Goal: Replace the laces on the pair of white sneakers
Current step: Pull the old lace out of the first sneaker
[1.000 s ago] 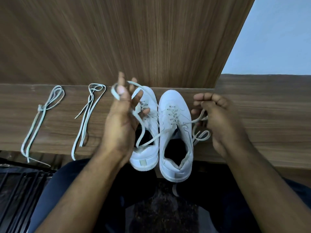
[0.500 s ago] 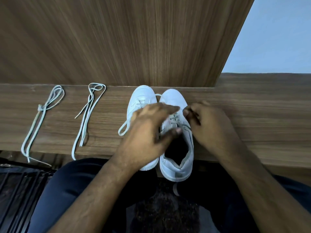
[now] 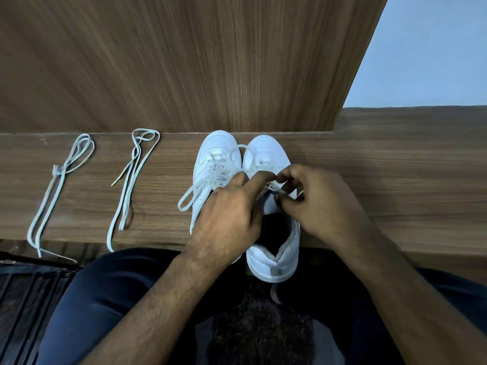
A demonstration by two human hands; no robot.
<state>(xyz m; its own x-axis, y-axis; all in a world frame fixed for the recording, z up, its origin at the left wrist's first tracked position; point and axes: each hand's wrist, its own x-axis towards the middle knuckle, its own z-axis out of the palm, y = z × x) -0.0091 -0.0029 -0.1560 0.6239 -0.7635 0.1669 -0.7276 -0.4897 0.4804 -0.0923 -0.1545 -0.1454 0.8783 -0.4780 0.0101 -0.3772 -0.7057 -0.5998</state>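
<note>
Two white sneakers stand side by side on the wooden ledge [image 3: 369,180], toes toward the panel. The left sneaker [image 3: 217,154] has a loose lace loop [image 3: 188,196] hanging off its left side. Both hands meet over the eyelets of the right sneaker [image 3: 266,154]. My left hand [image 3: 232,214] lies across the left sneaker, its fingertips at the right shoe's lace. My right hand [image 3: 316,201] pinches that lace between thumb and curled fingers. Two spare pale laces [image 3: 56,191] [image 3: 131,180] lie on the ledge to the left.
An upright wooden panel [image 3: 184,61] rises directly behind the shoes. My lap in dark trousers [image 3: 105,299] sits below the ledge edge. A dark slatted surface [image 3: 26,299] shows at the lower left. The right sneaker's heel overhangs the ledge.
A second ago both hands held lace ends apart in the air. They have come down together onto the right sneaker's eyelets, and the left shoe's lace now lies dropped beside it.
</note>
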